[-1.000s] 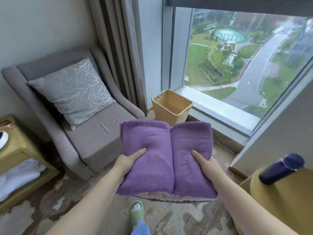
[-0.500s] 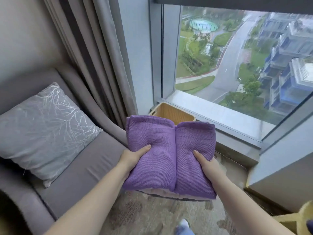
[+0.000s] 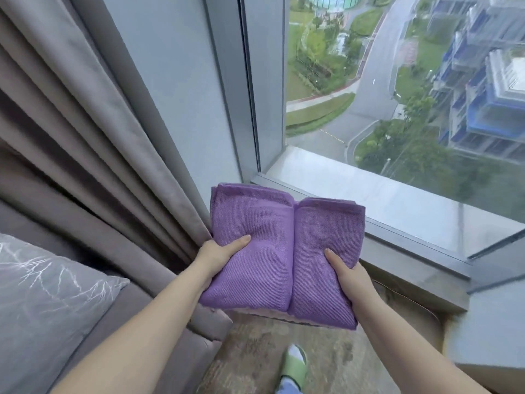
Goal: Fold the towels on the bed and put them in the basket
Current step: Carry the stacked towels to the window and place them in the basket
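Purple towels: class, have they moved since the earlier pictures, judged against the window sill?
Yes. The purple towels have gone forward, toward the window sill. Their far edge now overlaps it, where earlier it stopped well short.

Two hands (left hand [image 3: 217,258], right hand [image 3: 350,277]), one purple towel [image 3: 270,223], one cushion [image 3: 48,302], one curtain [image 3: 85,137], one green slipper [image 3: 295,365].

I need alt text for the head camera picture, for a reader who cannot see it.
A person's left hand and right hand hold a folded purple towel in the air, thumbs on top, before a high window. A grey curtain hangs at the left, a patterned cushion lies lower left, and a green slipper shows on the carpet below.
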Demonstrator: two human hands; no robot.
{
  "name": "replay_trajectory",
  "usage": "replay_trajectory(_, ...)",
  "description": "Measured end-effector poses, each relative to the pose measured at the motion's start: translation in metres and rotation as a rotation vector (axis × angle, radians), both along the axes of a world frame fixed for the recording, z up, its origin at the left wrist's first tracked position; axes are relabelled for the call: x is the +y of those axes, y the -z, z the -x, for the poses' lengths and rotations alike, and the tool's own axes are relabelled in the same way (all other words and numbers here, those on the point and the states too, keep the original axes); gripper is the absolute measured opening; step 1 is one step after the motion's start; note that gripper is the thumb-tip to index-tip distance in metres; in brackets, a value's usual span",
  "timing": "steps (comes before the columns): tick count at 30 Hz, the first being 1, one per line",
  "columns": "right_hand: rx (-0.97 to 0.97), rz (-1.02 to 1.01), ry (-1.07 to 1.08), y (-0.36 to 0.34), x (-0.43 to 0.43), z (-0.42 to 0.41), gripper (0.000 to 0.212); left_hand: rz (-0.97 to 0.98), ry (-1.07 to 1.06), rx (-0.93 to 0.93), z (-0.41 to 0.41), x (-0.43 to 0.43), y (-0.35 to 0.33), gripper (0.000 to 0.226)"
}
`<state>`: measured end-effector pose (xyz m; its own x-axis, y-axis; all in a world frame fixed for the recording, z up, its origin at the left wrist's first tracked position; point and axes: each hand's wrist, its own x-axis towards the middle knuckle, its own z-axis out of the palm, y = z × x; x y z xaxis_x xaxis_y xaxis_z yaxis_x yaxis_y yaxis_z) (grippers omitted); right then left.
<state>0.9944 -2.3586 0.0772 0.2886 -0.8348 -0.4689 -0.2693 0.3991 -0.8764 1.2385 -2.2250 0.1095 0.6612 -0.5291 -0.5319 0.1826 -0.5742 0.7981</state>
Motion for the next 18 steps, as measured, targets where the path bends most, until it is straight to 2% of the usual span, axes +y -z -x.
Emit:
replay_trajectory(3, -0.009, -0.006, 0.015, 0.001, -0.040, -0.021, 0.019, 0.011, 0.035, 0.034, -0.024, -0.041, -0.002, 0.069)
replay_trajectory(6, -0.009, -0.029, 0.031, 0.007, -0.071, -0.041, 0.044, 0.001, 0.075, 0.056, -0.051, -0.079, 0.006, 0.083)
replay_trajectory(9, -0.010, -0.098, 0.072, 0.024, -0.098, -0.059, 0.059, -0.007, 0.128, 0.058, -0.077, -0.115, 0.020, 0.076)
replay_trajectory(15, 0.010, -0.161, 0.241, 0.095, -0.144, -0.101, 0.063, -0.022, 0.277, 0.074, -0.133, -0.195, 0.088, 0.073)
replay_trajectory(18, 0.023, -0.155, 0.337, 0.145, -0.160, -0.126, 0.049, -0.041, 0.373, 0.121, -0.162, -0.228, 0.146, 0.077)
